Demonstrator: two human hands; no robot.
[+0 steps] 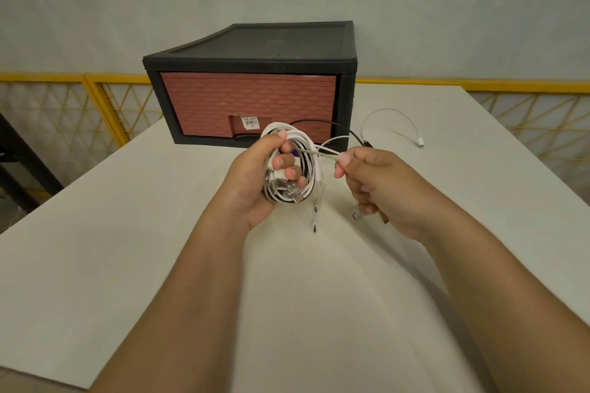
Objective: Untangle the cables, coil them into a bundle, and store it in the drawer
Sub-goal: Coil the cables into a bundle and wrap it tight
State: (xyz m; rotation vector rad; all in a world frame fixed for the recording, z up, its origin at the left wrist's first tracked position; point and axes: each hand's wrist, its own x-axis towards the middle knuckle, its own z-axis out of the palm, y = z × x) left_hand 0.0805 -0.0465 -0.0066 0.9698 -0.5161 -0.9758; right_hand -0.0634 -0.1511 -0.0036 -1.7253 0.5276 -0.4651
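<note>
Here, left hand (255,182) grips one cable bundle (311,145); right hand (380,182) pinches one white strand (322,154); one drawer (249,99) closed.

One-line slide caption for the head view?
Left hand grips coiled white-and-black cable bundle; right hand pinches a loose white strand; brick-red drawer shut.

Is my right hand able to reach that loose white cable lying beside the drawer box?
Likely yes: nothing stands between the right hand and the loose white cable, though its fingers pinch a strand from the coil.
</note>
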